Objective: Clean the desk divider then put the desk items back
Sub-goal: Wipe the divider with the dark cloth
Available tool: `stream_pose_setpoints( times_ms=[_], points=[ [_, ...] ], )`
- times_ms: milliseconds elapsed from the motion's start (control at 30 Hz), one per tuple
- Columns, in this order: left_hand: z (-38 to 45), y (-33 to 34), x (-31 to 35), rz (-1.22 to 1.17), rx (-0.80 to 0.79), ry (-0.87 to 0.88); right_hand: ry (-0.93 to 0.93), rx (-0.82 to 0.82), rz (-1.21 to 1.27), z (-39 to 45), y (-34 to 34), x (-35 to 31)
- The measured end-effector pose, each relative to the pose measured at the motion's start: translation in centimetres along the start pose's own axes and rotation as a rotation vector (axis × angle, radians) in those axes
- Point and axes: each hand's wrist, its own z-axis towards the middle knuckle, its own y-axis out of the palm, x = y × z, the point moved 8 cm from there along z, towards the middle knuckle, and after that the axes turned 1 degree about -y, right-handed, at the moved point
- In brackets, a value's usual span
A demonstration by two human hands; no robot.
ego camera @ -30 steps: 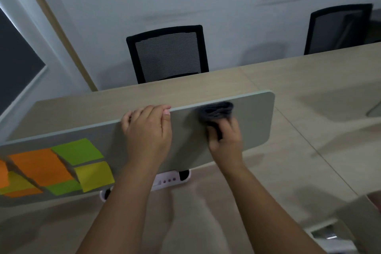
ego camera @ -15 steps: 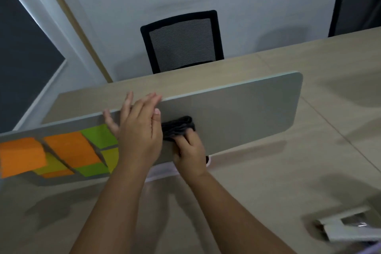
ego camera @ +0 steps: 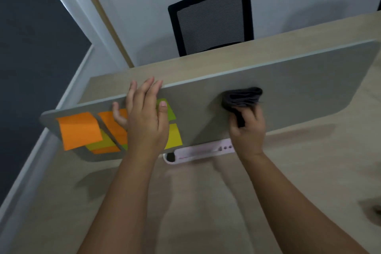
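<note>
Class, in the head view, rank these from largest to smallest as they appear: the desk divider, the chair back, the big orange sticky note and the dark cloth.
1. Desk divider
2. Chair back, though it stands farther from the camera
3. Orange sticky note
4. Dark cloth, partly hidden in the right hand
</note>
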Motion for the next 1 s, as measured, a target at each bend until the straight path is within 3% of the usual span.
stream_pose_setpoints(
  times_ms=[100,200,267,367,433,533,633,700,767,867,933,1000],
  points=[
    [-0.1,-0.2,-0.6,0.031,-0.016,0.032,-0.237,-0.094,0.087,-1.2,4.4,-5.2],
    [-0.2,-0.3,-0.7,0.031,-0.023,0.031,-0.348,-0.179,0.007,-3.0,5.6,-4.4],
    [-0.3,-0.2,-0.6,0.023,-0.020,0.023,-0.527,-0.395,-0.152,-6.3,6.8,-2.5],
    [-0.5,-0.1,-0.6,0.010,-0.010,0.001,-0.577,-0.682,-0.263,-9.5,7.0,1.2],
    [-0.6,-0.1,-0.5,0.004,-0.003,-0.011,-0.487,-0.603,-0.223,-7.3,5.9,1.1],
    [-0.5,0.2,0.2,0.009,-0.020,-0.007,-0.223,-0.336,0.001,0.2,2.8,-2.2],
    [-0.3,0.6,1.0,0.013,-0.027,-0.003,-0.389,-0.082,0.109,4.7,0.8,-6.3],
    [-0.3,0.9,1.7,0.007,-0.032,0.003,-0.571,-0.144,0.022,2.8,1.7,-6.2],
    [-0.4,1.1,2.6,0.013,-0.030,0.014,-0.758,-0.387,-0.138,-2.1,3.5,-3.0],
    [-0.5,1.6,4.5,0.030,-0.036,0.042,-0.825,-0.687,-0.316,-6.9,4.0,3.2],
    [-0.7,2.2,6.2,0.026,-0.055,0.071,-0.822,-0.647,-0.283,-5.1,2.7,3.4],
    [-0.8,2.7,7.5,0.030,-0.067,0.095,-0.728,-0.421,-0.165,0.2,0.0,0.8]
  ],
)
